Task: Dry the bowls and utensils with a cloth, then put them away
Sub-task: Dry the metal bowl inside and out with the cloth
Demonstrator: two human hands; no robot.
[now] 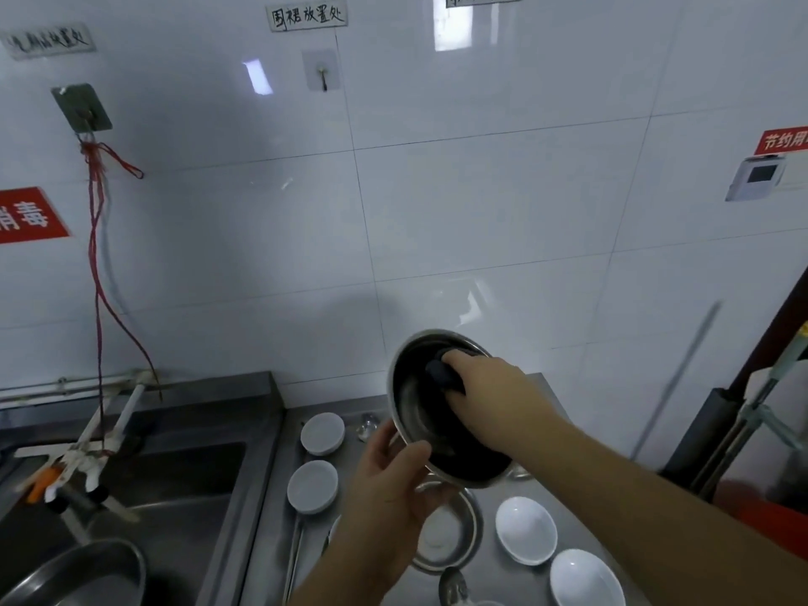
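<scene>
head view: left hand (389, 483) fingers curl on rim of round steel bowl (411, 413), tilted up so right hand (489, 395), fingers clamped on dark cloth (441, 371), wipes inside; held above steel worktop (271, 509).
writing: wall label 围裙放置处 (307, 15); red sign (26, 216) partly readable, "消毒".

Four white bowls (526, 530) — two upturned, two upright — three steel bowls (437, 404), two wall hooks (324, 74), two red signs (30, 216).

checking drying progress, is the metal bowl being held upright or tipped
Tipped: the metal bowl faces the camera, left hand gripping its rim, right hand pressing a dark cloth inside.
</scene>
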